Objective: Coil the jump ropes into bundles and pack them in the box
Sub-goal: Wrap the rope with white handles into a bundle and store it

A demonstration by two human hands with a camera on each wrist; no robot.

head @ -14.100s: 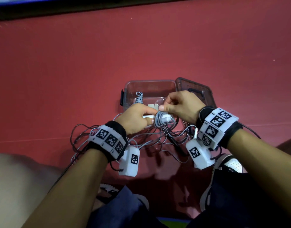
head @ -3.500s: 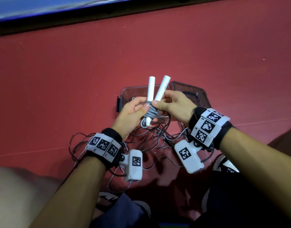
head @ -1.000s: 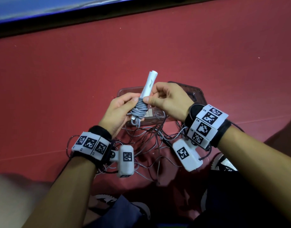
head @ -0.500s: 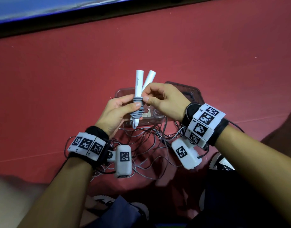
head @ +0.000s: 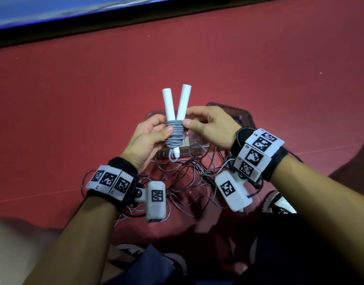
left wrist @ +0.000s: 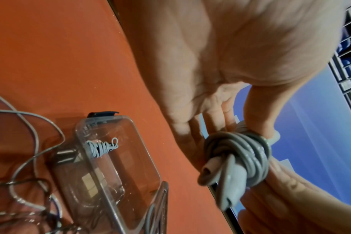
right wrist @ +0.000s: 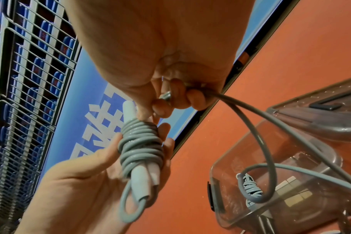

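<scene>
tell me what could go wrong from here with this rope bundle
1. The grey cord is wound around only the lower part of the two white handles, whose tops splay apart; the coils might slide off.
2. The right hand grips the free end of the cord; letting go before it is tucked could unwind the turns.
3. Loose ropes lie tangled before the box and may snag the bundle.

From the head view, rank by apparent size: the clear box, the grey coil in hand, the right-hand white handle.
1. clear box, largest, though the hands hide much of it.
2. grey coil and right-hand white handle: look about alike; both sit nearer the camera, so I won't rank them.
</scene>
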